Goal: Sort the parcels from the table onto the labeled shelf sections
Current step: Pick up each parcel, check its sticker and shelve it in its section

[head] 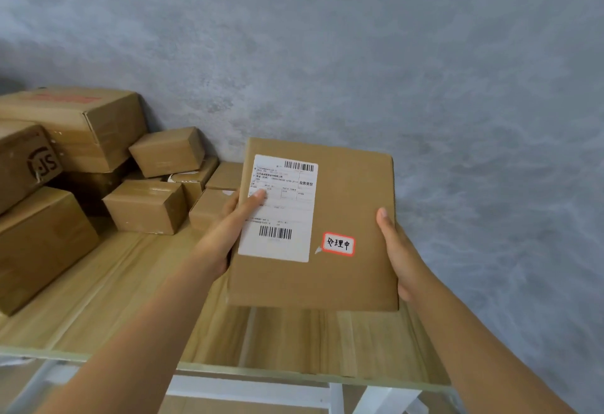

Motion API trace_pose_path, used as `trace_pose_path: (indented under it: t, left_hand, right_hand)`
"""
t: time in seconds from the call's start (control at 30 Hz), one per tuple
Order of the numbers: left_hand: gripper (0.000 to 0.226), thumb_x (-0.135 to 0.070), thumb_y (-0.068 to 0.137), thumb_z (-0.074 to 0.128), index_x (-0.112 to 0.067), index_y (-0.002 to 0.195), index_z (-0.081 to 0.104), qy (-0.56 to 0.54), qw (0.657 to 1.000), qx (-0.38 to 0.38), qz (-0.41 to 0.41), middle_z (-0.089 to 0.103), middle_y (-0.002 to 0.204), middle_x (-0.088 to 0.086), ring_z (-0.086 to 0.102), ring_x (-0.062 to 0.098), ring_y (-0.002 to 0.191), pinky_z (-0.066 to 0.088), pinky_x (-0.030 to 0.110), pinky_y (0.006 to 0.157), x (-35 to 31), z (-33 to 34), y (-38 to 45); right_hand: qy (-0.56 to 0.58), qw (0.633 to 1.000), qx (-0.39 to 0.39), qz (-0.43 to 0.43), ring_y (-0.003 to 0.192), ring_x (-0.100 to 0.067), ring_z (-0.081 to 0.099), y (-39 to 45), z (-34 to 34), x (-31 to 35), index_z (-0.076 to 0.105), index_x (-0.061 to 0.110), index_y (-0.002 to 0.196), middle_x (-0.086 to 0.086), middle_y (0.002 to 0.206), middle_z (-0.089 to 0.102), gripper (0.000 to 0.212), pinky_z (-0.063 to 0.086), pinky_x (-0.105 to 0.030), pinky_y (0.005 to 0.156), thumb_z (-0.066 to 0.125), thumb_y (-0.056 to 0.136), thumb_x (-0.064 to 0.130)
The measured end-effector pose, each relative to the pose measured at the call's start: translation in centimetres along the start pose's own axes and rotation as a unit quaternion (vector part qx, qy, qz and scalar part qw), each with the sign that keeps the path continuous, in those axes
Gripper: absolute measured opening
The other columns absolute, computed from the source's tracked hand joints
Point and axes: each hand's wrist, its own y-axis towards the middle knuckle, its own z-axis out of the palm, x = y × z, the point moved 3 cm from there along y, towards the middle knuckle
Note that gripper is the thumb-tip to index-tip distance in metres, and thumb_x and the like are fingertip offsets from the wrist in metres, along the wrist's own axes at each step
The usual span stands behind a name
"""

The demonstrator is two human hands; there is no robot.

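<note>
Head view, looking down: nearest is the wooden table [108,299], its glassy front edge crossing the bottom of the picture with white frame legs [372,397] showing beneath it. Two bare forearms reach forward over the tabletop and hold a flat cardboard parcel [346,276] up above the table's right part, clear of the surface, its broad face turned toward the camera. The left hand [228,230] grips the parcel's left edge — its thumb lies across the white shipping label [277,214], the other fingers curled out of sight behind the cardboard. The right hand [398,256] clasps the right edge, thumb on the front face, the remaining fingers hidden behind. Just right of the shipping label's lower corner sits a small red-bordered sticker [338,244] with handwritten characters. Farther back on the left, a heap of brown boxes [147,207] covers the table's far left — small ones nearer the middle, larger ones stacked at the left edge, one [23,165] bearing a dark stamped logo. Behind everything rises a mottled grey wall [359,54].
</note>
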Motion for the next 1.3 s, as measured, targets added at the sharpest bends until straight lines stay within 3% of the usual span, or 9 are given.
trace_pose_path:
  t: [0.17,0.37,0.5,0.77,0.9,1.1,1.3]
  left_hand:
    - [0.039,-0.038,0.093,0.064,-0.026,0.129,0.055,-0.001,1.000,0.000,-0.005,0.075,0.110,0.005,0.074,0.025,0.095,0.061,0.035,0.071,0.6,1.5,0.3]
    - [0.042,-0.042,0.089,0.069,-0.022,0.124,0.060,0.005,0.999,-0.029,0.022,0.076,0.107,0.006,0.074,0.028,0.095,0.057,0.043,0.085,-0.4,1.9,1.0]
    - [0.043,-0.045,0.087,0.070,-0.021,0.122,0.063,0.016,0.999,-0.011,0.034,0.076,0.104,0.006,0.074,0.027,0.093,0.057,0.044,0.087,-0.9,1.8,0.6]
    - [0.052,-0.045,0.084,0.074,-0.017,0.127,0.062,0.007,0.993,0.115,0.030,0.074,0.112,0.010,0.071,0.031,0.102,0.053,0.051,0.096,-0.9,1.7,-2.2]
    - [0.067,-0.053,0.073,0.079,-0.018,0.128,0.063,0.012,0.985,0.172,0.004,0.073,0.114,0.010,0.071,0.031,0.104,0.051,0.051,0.099,0.0,1.0,-5.4]
    - [0.037,-0.040,0.091,0.065,-0.020,0.122,0.065,0.021,0.961,0.275,-0.038,0.075,0.107,0.009,0.074,0.029,0.095,0.062,0.039,0.076,0.4,3.1,-12.5]
    - [0.047,-0.043,0.087,0.070,-0.020,0.127,0.063,0.010,0.932,0.360,-0.034,0.072,0.115,0.012,0.070,0.034,0.104,0.053,0.054,0.095,1.1,6.4,-21.3]
  right_hand:
    - [-0.017,1.000,-0.003,0.008,0.109,-0.013,0.069,1.1,-1.3,0.7,0.050,0.038,0.138,0.010,0.125,0.068,0.082,0.054,-0.043,0.097,0.055,0.072,0.085]
    - [-0.025,0.999,-0.032,-0.005,0.107,-0.011,0.068,0.3,-1.5,2.1,0.051,0.029,0.135,0.008,0.123,0.067,0.072,0.055,-0.033,0.086,0.055,0.080,0.074]
    - [-0.046,0.996,-0.080,-0.019,0.108,-0.013,0.067,-1.5,-1.7,2.6,0.054,0.029,0.132,0.009,0.121,0.067,0.072,0.052,-0.041,0.099,0.055,0.079,0.077]
    - [-0.077,0.973,-0.215,-0.043,0.106,-0.015,0.066,-11.0,-0.8,2.3,0.054,0.029,0.133,0.006,0.122,0.066,0.070,0.052,-0.043,0.099,0.049,0.083,0.078]
    - [-0.081,0.958,-0.274,-0.033,0.102,-0.015,0.069,-17.8,0.8,0.3,0.054,0.030,0.131,0.006,0.118,0.069,0.078,0.054,-0.043,0.095,0.049,0.076,0.085]
    - [-0.070,0.920,-0.384,-0.021,0.100,-0.014,0.068,-29.5,2.2,-0.8,0.054,0.029,0.126,0.006,0.113,0.068,0.060,0.054,-0.039,0.089,0.047,0.087,0.074]
    - [-0.071,0.880,-0.468,-0.033,0.099,-0.015,0.070,-42.3,1.8,-0.9,0.057,0.029,0.125,0.006,0.112,0.070,0.063,0.055,-0.041,0.091,0.049,0.084,0.076]
